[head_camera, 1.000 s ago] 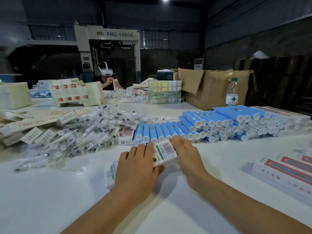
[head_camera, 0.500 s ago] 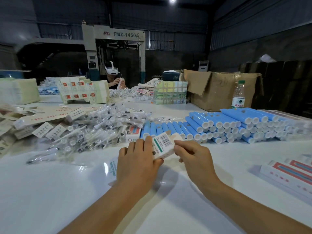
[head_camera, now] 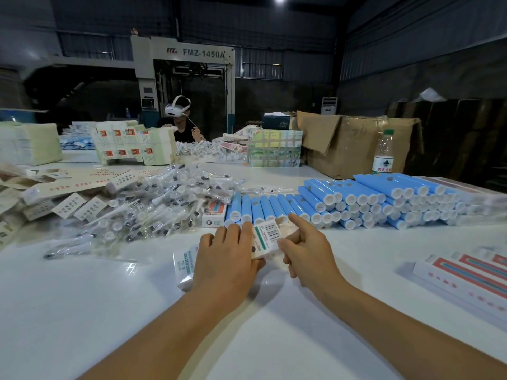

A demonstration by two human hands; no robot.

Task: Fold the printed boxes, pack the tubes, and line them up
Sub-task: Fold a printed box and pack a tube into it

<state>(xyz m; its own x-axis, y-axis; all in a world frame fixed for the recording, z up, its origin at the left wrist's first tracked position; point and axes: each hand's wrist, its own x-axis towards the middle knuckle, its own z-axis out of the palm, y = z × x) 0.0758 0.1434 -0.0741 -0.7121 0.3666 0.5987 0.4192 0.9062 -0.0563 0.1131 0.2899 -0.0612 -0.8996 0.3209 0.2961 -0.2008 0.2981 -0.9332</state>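
Both hands meet over a printed box (head_camera: 267,237) near the middle of the white tabletop (head_camera: 82,311), just in front of the row of blue tubes (head_camera: 356,198). The left hand (head_camera: 227,259) has its grip grasping the box from the left, fingers curled over its top edge. The right hand (head_camera: 307,248) pinches the box's right end between thumb and curled fingers, index finger pointing forward. The barcode panel faces up. To the left lies a heap of clear-wrapped brush heads (head_camera: 153,204), with flat box blanks (head_camera: 68,190) beyond. Finished boxes (head_camera: 466,278) lie at the right edge. A water bottle (head_camera: 383,153) stands beside a cardboard carton (head_camera: 354,145).
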